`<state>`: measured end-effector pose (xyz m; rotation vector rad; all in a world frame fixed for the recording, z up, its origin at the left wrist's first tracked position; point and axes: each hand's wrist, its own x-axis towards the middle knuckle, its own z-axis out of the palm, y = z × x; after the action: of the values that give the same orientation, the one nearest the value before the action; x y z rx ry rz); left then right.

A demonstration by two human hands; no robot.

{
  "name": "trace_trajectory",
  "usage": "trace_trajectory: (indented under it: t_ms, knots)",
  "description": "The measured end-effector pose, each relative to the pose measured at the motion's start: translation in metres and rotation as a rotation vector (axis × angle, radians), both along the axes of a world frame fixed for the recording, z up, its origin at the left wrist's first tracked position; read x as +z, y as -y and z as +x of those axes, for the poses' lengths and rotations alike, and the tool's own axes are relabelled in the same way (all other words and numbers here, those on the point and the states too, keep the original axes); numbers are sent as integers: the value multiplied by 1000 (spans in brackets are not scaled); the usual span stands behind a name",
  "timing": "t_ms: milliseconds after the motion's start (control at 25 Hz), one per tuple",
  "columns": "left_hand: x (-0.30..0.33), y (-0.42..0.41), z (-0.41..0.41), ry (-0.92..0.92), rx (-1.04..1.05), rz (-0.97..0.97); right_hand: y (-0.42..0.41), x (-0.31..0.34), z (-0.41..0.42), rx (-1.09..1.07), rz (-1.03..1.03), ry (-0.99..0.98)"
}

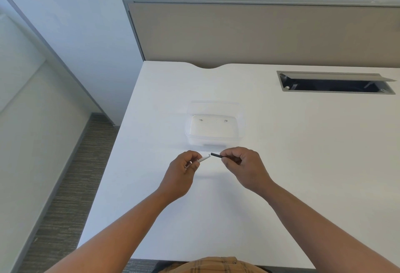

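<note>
White desk (281, 142), with a beige screen (259, 34) along its far edge and an open cable hatch (335, 84) at far right. Item one: a clear plastic tub (214, 140), standing on the desk just beyond our hands. Item two: a short white piece (204, 158), pinched between the thumb and curled fingers of our left hand (183, 171), free end pointing right. Item three: a thin black piece (216, 155), pinched likewise in our right hand (242, 166), tip pointing left. We hold both above the desk in front of the tub, tips nearly meeting with a sliver of gap between them, the two slightly off one line. We judge these to be two parts of a pen about to be joined, though we cannot be sure. Handling note: level the white piece to match the black, keep both grips close to the tips, and push straight along the shared line without twisting
</note>
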<state>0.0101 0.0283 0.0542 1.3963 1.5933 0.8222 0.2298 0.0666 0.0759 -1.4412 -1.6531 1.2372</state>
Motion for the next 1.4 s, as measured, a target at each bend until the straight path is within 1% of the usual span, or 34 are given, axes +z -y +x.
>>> trace_trajectory:
  t_ms: [160, 320, 400, 520, 680, 760, 840, 920, 1000, 1200, 1280, 1400]
  knots:
    - [-1, 2, 1, -47, -35, 25, -1, -1, 0, 29, 15, 83]
    - [-1, 2, -1, -153, -83, 51, -2, 0, 0, 103, 161, 233]
    - [0, 2, -1, -179, -102, 56, -3, 0, 1, 145, 217, 278]
    - [0, 2, 0, -153, -99, 37, -4, 1, 1, 131, 233, 259]
    - [1, 1, 2, -24, -33, -19, -2, 1, 2, 118, 222, 229]
    - [2, 2, 3, -19, -35, -28, -2, 3, 2, 135, 226, 240]
    - [3, 3, 3, -60, -52, -25, -3, 5, 3, 180, 253, 277]
    - [5, 5, 4, -155, -93, 18, -3, 6, 3, 240, 286, 321]
    - [7, 6, 6, -241, -119, 59, -1, 4, 1, 260, 274, 325]
    - [7, 5, 8, -279, -143, 83, 4, -1, 2, 166, 101, 183]
    - [7, 5, 6, -269, -164, 96, 5, -1, 6, 167, 82, 134]
    - [11, 4, 5, -280, -198, 133, 9, -2, 4, 185, 90, 144]
